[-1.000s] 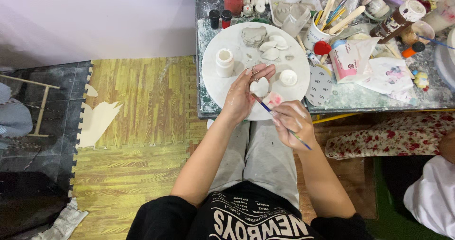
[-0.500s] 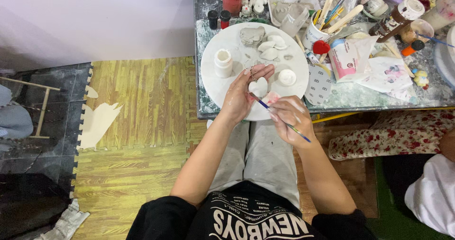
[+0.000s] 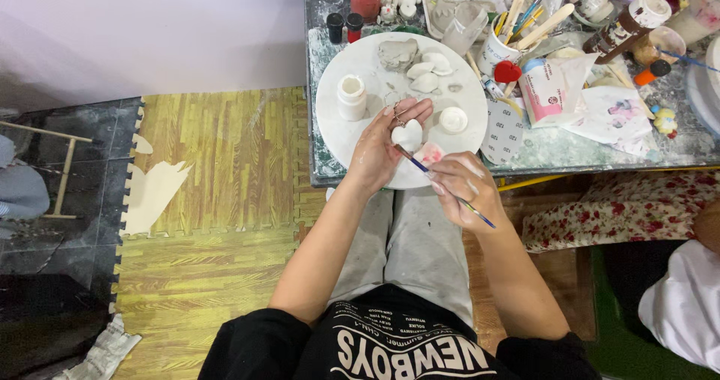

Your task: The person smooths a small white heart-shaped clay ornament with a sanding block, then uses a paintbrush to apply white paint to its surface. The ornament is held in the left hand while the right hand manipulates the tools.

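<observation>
Head view, left hand: the left hand [image 3: 382, 149] is raised over the near edge of the round white board [image 3: 337, 129]; its fingers curl around a small white heart-shaped clay piece [image 3: 407, 135] and pinch it.
Head view, right hand: the right hand [image 3: 461, 191] sits just right of and nearer than the left hand; its fingers are pressed together on a thin paintbrush [image 3: 444, 187].
Paintbrush: the tip meets the near lower edge of the heart-shaped piece; the handle slants toward the near right.
Clay piece location: held in the air above the near part of the board, left of a small white disc [image 3: 453, 120].
Board contents: a small white jar [image 3: 351, 97] stands at the left; grey and white clay lumps [image 3: 420, 63] lie at the far side.
Table: the cluttered worktable [image 3: 570, 151] extends to the right, with a cup of brushes [image 3: 501, 44] and a white pouch [image 3: 547, 91] beside the board.
Floor: yellow wood-pattern foam mat [image 3: 210, 222] lies to the left.
</observation>
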